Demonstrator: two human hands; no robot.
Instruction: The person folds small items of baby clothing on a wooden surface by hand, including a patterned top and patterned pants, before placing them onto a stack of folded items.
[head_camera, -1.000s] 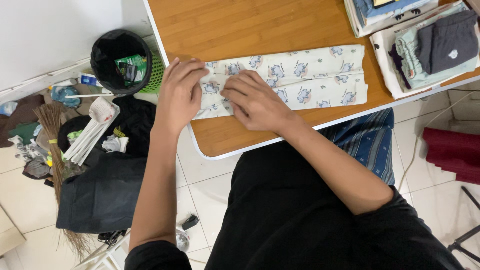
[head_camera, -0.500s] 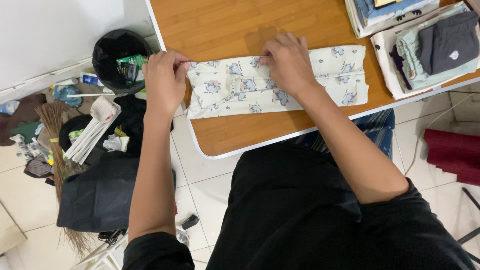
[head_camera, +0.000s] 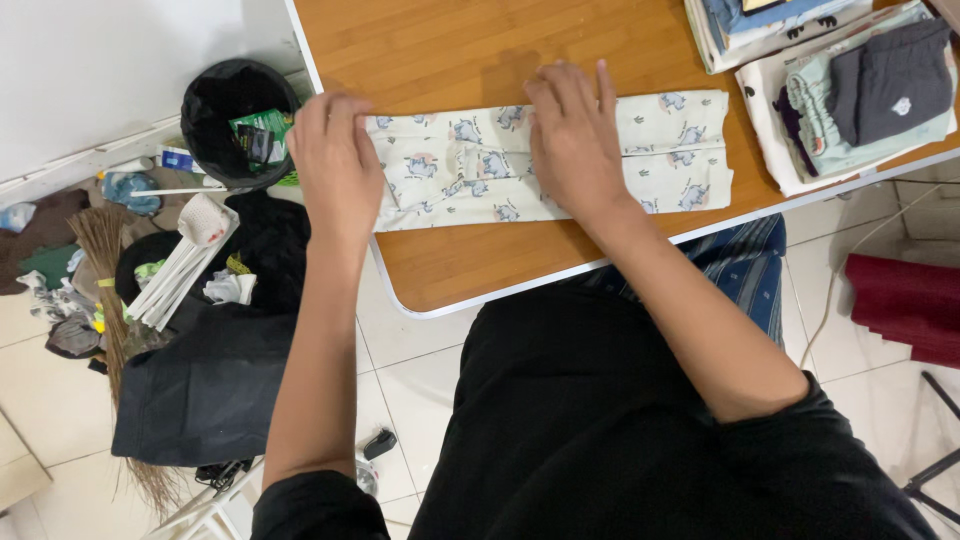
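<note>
A pale, animal-print garment lies folded into a long strip across the wooden table. My left hand rests flat on the strip's left end at the table's corner. My right hand presses flat on the middle of the strip, fingers spread and pointing away from me. Neither hand grips the cloth; both lie on top of it. The right end of the strip is uncovered.
Folded clothes are stacked at the table's far right and top right. A black bin stands on the floor left of the table, beside a broom, a black bag and scattered clutter. A dark red object lies at right.
The right hand slid from the strip's left-middle toward its centre and flattened. The left hand moved to the strip's left end. The garment lies smoother and straighter.
</note>
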